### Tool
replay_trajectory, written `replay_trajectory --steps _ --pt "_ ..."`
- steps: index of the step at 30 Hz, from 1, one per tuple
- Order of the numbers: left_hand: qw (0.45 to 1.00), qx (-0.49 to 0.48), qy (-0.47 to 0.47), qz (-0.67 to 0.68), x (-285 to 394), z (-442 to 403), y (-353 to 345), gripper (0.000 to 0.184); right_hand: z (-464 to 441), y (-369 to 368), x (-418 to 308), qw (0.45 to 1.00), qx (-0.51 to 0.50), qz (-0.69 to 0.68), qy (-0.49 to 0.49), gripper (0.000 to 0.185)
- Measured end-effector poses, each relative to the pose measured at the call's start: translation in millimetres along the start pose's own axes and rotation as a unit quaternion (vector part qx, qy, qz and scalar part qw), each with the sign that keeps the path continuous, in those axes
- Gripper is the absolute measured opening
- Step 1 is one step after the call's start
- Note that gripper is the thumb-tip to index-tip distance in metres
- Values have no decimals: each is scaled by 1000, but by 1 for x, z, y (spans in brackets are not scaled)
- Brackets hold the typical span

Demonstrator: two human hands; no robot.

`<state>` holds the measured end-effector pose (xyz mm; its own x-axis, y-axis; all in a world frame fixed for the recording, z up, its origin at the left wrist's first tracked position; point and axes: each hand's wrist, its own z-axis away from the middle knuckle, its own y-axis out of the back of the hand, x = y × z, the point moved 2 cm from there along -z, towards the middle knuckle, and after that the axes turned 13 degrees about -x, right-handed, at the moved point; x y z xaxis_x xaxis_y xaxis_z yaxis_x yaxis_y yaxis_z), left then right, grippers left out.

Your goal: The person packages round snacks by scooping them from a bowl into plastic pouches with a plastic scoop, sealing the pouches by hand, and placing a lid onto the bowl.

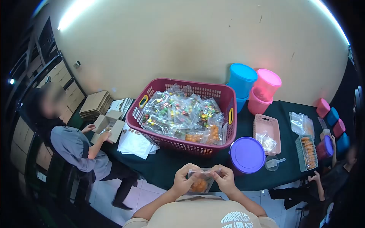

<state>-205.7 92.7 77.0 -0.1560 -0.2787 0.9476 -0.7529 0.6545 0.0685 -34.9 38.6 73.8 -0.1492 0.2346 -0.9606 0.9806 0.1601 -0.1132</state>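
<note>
Close to my body, over the table's front edge, I hold a small clear plastic bag (200, 184) with orange snack pieces at its bottom. My left hand (186, 178) pinches the bag's upper left side, and my right hand (224, 178) grips its upper right corner. Beyond my hands stands a large maroon laundry-style basket (178, 146) with yellow handles. It is heaped with clear packets (178, 110) of colourful sweets, and a few orange snack packets (214, 133) lie at its near right. A purple-lidded tub (247, 155) is just right of my hands.
Blue (243, 76) and pink (268, 79) tubs stand against the wall. A pink tray (267, 133), a scoop (274, 162) and a green basket (307, 152) of orange packets lie rightward. A person (74, 140) at left handles a cardboard box (107, 128); another person (334, 180) is at right.
</note>
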Motion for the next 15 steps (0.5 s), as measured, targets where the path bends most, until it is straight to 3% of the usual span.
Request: replay_trajectory --steps 2,7,11,13,15 --pt "999 -17 8 32 3 -5 -10 11 8 1 4 1000 -6 -5 -1 13" --pt "995 -72 -25 -65 0 -12 -37 7 29 15 4 998 16 -18 -50 14" --pt "992 -72 -46 -88 1 -22 -59 7 39 34 -13 998 15 64 21 10" --pt "993 -63 -53 -90 2 -26 -66 7 40 44 -18 997 27 69 2 8" --pt "976 -16 -103 -191 4 -26 -72 7 40 56 -27 959 52 268 70 5"
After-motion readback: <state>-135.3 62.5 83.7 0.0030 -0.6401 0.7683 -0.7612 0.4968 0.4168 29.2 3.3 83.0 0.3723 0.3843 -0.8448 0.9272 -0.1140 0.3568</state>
